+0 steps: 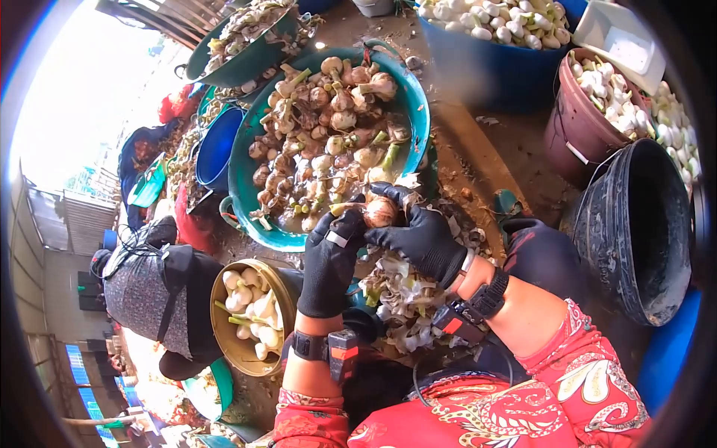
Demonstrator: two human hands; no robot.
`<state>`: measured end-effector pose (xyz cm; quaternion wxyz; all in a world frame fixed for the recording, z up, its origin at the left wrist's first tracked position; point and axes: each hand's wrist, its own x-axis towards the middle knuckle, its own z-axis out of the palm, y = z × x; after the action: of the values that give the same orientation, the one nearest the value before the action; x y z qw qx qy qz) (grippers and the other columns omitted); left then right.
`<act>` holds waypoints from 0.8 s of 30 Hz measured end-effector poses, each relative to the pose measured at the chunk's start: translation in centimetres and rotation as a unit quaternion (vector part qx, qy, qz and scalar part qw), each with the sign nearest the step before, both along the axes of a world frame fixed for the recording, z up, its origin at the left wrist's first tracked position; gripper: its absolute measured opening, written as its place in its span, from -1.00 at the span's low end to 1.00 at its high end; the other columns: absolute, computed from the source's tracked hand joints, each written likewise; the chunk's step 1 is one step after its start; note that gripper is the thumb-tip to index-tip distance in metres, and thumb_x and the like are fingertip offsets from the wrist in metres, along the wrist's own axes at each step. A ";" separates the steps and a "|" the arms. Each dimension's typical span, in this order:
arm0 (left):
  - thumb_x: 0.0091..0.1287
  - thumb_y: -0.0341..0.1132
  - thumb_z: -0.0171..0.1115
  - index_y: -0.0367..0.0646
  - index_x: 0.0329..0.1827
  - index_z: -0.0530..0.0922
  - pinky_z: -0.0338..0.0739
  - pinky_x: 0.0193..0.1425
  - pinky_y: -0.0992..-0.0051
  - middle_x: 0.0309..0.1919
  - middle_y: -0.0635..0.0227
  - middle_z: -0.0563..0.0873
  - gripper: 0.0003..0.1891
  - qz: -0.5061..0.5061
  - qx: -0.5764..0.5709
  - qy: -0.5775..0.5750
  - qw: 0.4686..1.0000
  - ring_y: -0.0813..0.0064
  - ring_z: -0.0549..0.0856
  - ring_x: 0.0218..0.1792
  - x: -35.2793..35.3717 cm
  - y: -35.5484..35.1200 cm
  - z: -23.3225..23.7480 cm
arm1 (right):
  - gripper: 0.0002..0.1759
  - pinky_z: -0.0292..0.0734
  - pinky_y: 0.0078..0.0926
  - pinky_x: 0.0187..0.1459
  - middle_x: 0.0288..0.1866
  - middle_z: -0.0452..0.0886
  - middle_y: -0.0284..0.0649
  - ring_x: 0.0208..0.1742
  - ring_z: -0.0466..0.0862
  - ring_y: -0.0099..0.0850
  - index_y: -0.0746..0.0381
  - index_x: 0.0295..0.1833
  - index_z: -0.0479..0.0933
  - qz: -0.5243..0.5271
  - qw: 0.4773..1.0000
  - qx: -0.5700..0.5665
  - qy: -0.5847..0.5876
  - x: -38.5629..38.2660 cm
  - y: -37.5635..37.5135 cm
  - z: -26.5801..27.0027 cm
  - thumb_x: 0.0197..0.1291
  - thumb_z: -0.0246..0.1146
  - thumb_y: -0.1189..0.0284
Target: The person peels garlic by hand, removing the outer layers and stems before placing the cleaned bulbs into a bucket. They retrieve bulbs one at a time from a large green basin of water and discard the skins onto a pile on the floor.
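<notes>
In black gloves, my left hand [332,250] and my right hand [418,237] meet around one brownish garlic bulb [380,211]. My right thumb and fingers grip the bulb from the right, and my left fingers close on its stem side. A pale band crosses the left glove; whether that hand also holds a small tool is hidden. Just beyond my hands stands a wide green tub [423,123] of unpeeled garlic bulbs [321,153] sitting in cloudy water. Beneath my hands lies a heap of peeled skins [409,299].
Left of my arm is a yellowish bucket [218,310] with peeled white garlic. A maroon bucket [571,138] and a blue tub [478,75] hold more. At right stands a black bucket [609,231]. Another person [160,295] bends at left, near a blue basin [216,149].
</notes>
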<state>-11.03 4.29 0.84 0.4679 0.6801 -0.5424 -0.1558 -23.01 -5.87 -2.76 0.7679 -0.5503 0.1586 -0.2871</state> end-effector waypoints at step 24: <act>0.05 -0.60 0.07 -0.26 -0.18 0.63 0.55 -0.22 0.42 -0.39 0.19 0.67 -0.72 0.019 0.036 -0.100 0.994 0.31 0.67 -0.34 -0.9 -1.4 -1.1 | -0.66 0.56 -0.49 -0.18 -0.23 0.60 -0.19 -0.22 0.62 -0.41 0.32 -0.15 0.54 0.216 0.896 0.388 0.000 -2.6 -3.3 -1.6 0.32 0.07 0.24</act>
<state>-11.95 2.92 -0.30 0.3893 0.7190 -0.5674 -0.0972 -25.64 -9.12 -4.38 0.9634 -0.2297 0.1351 -0.0300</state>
